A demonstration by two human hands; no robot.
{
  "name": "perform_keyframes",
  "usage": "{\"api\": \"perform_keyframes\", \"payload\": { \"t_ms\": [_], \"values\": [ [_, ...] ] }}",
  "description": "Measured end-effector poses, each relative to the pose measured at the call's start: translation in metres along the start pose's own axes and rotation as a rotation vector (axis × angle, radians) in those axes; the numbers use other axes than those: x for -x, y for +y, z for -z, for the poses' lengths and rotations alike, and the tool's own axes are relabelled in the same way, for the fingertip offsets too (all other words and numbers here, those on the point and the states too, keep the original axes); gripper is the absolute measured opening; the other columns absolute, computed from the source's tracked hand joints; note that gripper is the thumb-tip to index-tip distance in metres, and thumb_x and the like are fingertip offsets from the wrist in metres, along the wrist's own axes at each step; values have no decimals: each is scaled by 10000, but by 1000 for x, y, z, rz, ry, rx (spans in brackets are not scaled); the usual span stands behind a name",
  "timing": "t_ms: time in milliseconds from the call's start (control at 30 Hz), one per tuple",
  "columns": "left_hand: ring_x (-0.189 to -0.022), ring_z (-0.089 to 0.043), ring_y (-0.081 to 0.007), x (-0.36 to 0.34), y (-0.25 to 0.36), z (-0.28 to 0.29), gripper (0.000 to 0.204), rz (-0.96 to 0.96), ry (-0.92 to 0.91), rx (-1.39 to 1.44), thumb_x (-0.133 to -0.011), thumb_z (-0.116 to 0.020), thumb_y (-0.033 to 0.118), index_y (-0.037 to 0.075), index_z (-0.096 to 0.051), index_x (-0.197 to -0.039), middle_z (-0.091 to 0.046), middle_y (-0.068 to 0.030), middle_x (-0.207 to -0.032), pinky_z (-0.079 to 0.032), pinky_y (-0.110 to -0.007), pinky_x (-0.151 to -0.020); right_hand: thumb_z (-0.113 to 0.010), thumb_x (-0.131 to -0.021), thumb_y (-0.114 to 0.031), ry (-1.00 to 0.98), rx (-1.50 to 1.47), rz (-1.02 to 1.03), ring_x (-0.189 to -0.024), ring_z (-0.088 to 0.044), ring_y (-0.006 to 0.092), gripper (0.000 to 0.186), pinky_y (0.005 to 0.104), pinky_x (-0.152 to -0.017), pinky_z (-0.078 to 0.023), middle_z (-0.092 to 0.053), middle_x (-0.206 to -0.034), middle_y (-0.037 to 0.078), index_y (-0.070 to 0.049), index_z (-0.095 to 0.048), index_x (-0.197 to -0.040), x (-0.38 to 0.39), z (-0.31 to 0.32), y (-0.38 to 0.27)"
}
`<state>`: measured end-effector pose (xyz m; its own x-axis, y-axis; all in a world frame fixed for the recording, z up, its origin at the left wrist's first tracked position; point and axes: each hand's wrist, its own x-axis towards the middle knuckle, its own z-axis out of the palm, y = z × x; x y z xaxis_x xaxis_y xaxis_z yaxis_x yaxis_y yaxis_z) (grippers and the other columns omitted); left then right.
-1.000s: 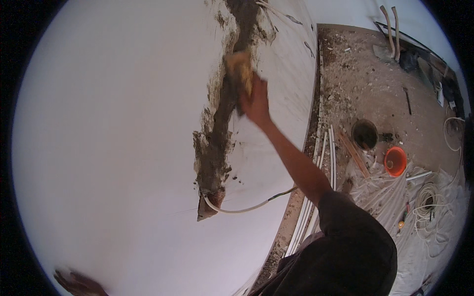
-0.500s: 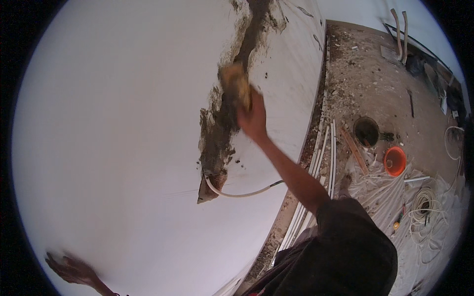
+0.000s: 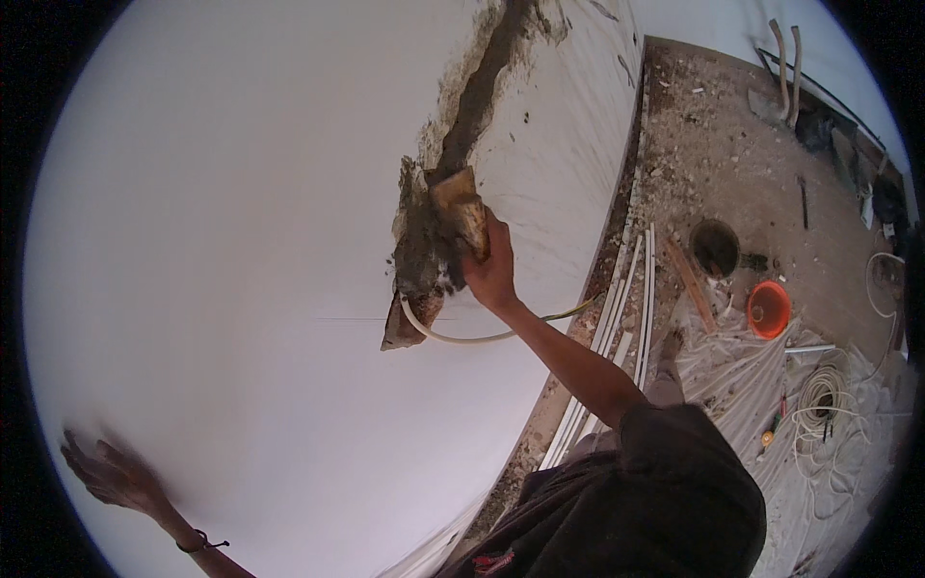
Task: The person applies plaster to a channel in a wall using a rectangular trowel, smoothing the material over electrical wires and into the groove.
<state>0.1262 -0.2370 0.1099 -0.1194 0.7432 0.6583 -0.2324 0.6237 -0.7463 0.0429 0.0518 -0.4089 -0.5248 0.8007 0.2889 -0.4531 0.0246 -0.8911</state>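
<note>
My right hand (image 3: 493, 268) grips a mud-stained wooden float (image 3: 462, 204) with its fingers wrapped round the near side. The float lies against a rough strip of wet grey mortar (image 3: 487, 91) running up the white wall (image 3: 241, 212). Just below the float, the mortar is ragged and ends in a bare brownish hollow (image 3: 409, 323). Out of that hollow comes a white flexible conduit (image 3: 462, 339), curving right behind my forearm, with yellowish wire ends showing beyond. At the lower left, my left hand (image 3: 118, 474) is spread on the wall, holding nothing.
Along the wall's foot lie long white strips (image 3: 617, 308) and a wooden board (image 3: 692, 284). A dark bucket (image 3: 715, 248) and an orange bucket (image 3: 769, 310) stand on the rubble-strewn floor. Coiled white cable (image 3: 824, 400) lies on plastic sheeting (image 3: 732, 414).
My right hand has moved the float down the mortar strip, nearer the conduit. My left hand stays spread on the wall, and more of its wrist shows. The whole view has shifted slightly.
</note>
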Motion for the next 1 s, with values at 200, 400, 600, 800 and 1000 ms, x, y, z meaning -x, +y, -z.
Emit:
{"api": "perform_keyframes", "payload": {
  "t_ms": [200, 400, 600, 800, 1000],
  "values": [
    [-1375, -300, -246, 6, -5, -10, 550, 18, 26, 20, -983, -245, 545, 250, -373, -1429, -337, -52, -1486, -208, -541, -1083, -589, -775, -41, 112, 147, 12, -1024, -529, 370, 550, 422, -885, -431, -535, -1108, 224, 7, -448, -1305, -96, 1, 7],
    [-1374, -304, -259, 7, -19, -10, 717, 46, 9, -15, -894, -173, 710, 268, -363, -1425, -346, -64, -1479, -191, -564, -1102, -653, -789, -10, -78, 101, 101, -1133, -529, 323, 573, 371, -966, -408, -533, -1189, 209, 9, -441, -1321, 37, -4, -3],
    [-1387, -276, -242, 6, -9, -13, 631, 13, 40, 26, -939, -234, 633, 263, -350, -1438, -311, -48, -1501, -184, -556, -1096, -601, -795, -22, 126, 49, 0, -1117, -534, 315, 541, 363, -938, -430, -532, -1177, 197, 7, -446, -1312, -72, -7, -6],
    [-1401, -243, -226, 3, -12, -4, 595, -14, 43, 24, -956, -279, 599, 267, -338, -1447, -283, -36, -1516, -170, -551, -1096, -603, -707, 38, -64, 86, 203, -984, -531, 362, 562, 390, -856, -446, -525, -1043, 206, -8, -501, -1258, 35, -11, -29],
    [-1405, -232, -224, 12, 2, -14, 594, 23, 18, 63, -956, -282, 598, 273, -329, -1451, -275, -54, -1517, -150, -559, -1102, -618, -760, -13, 145, 158, 128, -988, -541, 364, 514, 400, -856, -443, -535, -1060, 202, 6, -494, -1258, -65, -8, -38]
  ]
}}
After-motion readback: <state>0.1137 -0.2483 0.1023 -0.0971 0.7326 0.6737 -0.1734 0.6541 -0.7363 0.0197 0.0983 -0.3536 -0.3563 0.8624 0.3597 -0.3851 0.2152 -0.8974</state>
